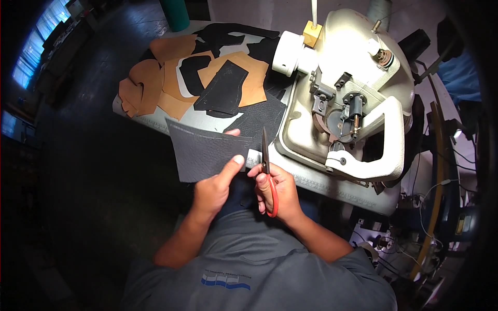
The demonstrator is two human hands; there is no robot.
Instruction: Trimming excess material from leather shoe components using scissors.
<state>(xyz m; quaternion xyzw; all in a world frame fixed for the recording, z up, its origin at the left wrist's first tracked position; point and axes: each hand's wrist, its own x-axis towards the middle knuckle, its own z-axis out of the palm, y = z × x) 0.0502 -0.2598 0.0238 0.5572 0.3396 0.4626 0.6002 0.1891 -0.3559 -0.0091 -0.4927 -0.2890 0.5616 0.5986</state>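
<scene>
My left hand grips a dark grey leather piece by its right end, thumb on top and fingertips showing past its far edge. The piece has a pebbled grain and a pale line along its far edge. In my right hand is a pair of scissors with red handles. Their dark blades point away from me and look closed together, just right of the leather's end. A small white tag or strip shows between the leather and the scissors; whether it is attached cannot be made out.
A cream leather-working machine with a curved white arm stands on the table at right. Tan leather pieces and black leather pieces lie heaped at far left of the table. A green cylinder stands behind them.
</scene>
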